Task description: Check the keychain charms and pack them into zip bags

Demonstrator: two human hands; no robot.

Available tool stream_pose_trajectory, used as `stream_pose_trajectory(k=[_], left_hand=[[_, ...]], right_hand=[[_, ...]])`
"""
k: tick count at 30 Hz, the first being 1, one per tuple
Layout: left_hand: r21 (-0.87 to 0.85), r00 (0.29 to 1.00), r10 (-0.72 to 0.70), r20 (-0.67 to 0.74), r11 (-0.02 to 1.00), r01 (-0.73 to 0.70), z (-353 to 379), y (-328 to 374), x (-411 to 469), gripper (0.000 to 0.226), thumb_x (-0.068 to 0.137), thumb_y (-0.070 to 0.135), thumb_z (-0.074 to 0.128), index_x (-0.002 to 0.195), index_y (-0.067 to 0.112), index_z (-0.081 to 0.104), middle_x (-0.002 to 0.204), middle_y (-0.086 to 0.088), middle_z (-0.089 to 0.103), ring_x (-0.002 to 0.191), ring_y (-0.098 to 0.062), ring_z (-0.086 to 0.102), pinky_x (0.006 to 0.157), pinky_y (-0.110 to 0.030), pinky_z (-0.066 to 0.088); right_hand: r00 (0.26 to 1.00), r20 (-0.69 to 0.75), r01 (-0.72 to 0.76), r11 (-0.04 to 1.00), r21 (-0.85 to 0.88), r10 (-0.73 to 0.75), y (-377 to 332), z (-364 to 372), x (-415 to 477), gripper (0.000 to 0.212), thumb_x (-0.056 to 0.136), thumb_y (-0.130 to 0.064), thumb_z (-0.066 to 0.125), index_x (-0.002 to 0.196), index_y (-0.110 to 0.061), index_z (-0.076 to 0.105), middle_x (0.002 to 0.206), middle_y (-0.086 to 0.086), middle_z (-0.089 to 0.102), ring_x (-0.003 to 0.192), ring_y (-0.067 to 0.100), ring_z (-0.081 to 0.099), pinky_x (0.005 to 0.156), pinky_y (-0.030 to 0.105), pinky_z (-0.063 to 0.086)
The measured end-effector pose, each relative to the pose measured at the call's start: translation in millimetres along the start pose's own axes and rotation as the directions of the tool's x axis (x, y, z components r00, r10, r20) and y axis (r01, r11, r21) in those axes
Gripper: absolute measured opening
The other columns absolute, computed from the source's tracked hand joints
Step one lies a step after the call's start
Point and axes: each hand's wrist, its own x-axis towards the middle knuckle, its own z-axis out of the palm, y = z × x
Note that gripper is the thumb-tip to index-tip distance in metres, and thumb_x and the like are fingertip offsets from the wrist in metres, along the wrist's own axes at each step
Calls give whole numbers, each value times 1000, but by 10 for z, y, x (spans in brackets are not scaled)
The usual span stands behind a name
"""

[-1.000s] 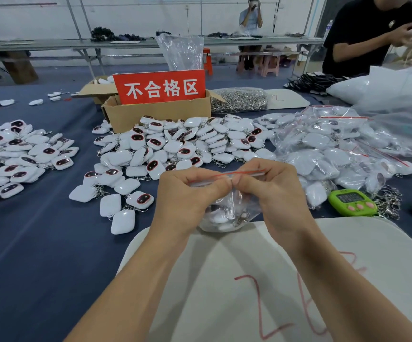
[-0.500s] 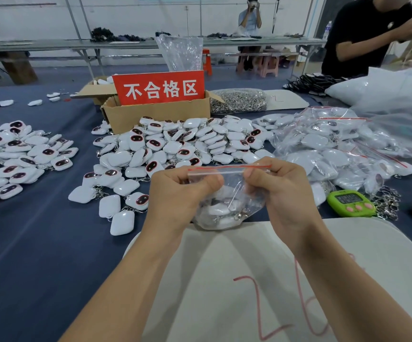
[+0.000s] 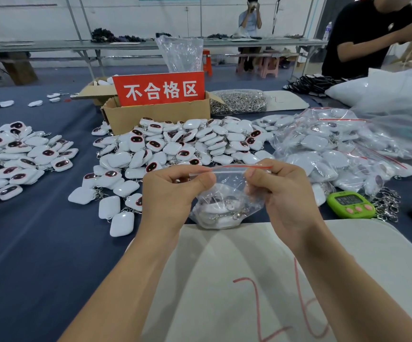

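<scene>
Two hands share one zip bag: the left hand pinches the seal's left end in its fingers, the right hand its right end, charms sagging below and between them. The film looks thin, slippery and lightly loaded (chains could snag), so the stiffer red-lined strip is the hold.

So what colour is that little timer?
Lime green timer with pink buttons, seen in the head view.
</scene>
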Motion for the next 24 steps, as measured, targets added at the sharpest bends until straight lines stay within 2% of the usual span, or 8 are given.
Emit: stream_pose_trajectory(k=[6, 10, 17, 20, 24], left_hand=[[-30, 999, -44, -5, 999, 44, -2, 14, -3, 15, 71, 4, 87, 75, 18, 84, 73, -4, 77, 67, -11, 70, 65, -21, 57], [-29, 999, -48, 6, 998, 48, -12, 32, -9, 12, 73, 2, 86, 73, 14, 83, 71, -5, 77, 64, -9, 70, 60, -17, 54], [-25, 999, -34, -3, 999, 34, 1, 43, -14, 20, 74, 0, 85, 67, 19, 82, 69, -1, 75, 64, -9, 67, 63, -18, 55], [-5, 1000, -20, 4, 1000, 20, 11, 34, -17, 27, 76, 0, 84, 65, 24, 82, 68, 3, 75, 64, -8, 66, 64, -18, 55], [-8, 998, -43, 47, 999, 43, -28, 33, -24, 13, 77, 8, 85, 72, 19, 83, 74, -2, 78, 67, -9, 68, 63, -17, 54]], right_hand=[[1000, -13, -10, 1000, 5, 10, 0, -11, 2, 19, 87, 5, 67, 71, -5, 72, 58, 8, 62, 54, 17, 54, 55, 24, 47], [1000, -12, -6, 1000, 9, 6, 2, -17, 1, 16, 87, 5, 67, 73, -1, 71, 57, 8, 62, 53, 16, 55, 53, 22, 47], [1000, 11, -2, 1000, 12, 1, -10, 5, -2, 29, 87, 7, 67, 66, -12, 73, 55, 7, 63, 51, 15, 55, 52, 22, 47], [1000, 0, 4, 1000, 17, -4, -16, 8, -7, 28, 87, 7, 67, 66, -10, 72, 55, 8, 63, 51, 15, 55, 52, 22, 47], [999, -37, 11, 1000, 22, -10, -5, -3, -3, 19, 87, 8, 66, 72, -3, 69, 56, 8, 62, 52, 16, 55, 52, 21, 47]])
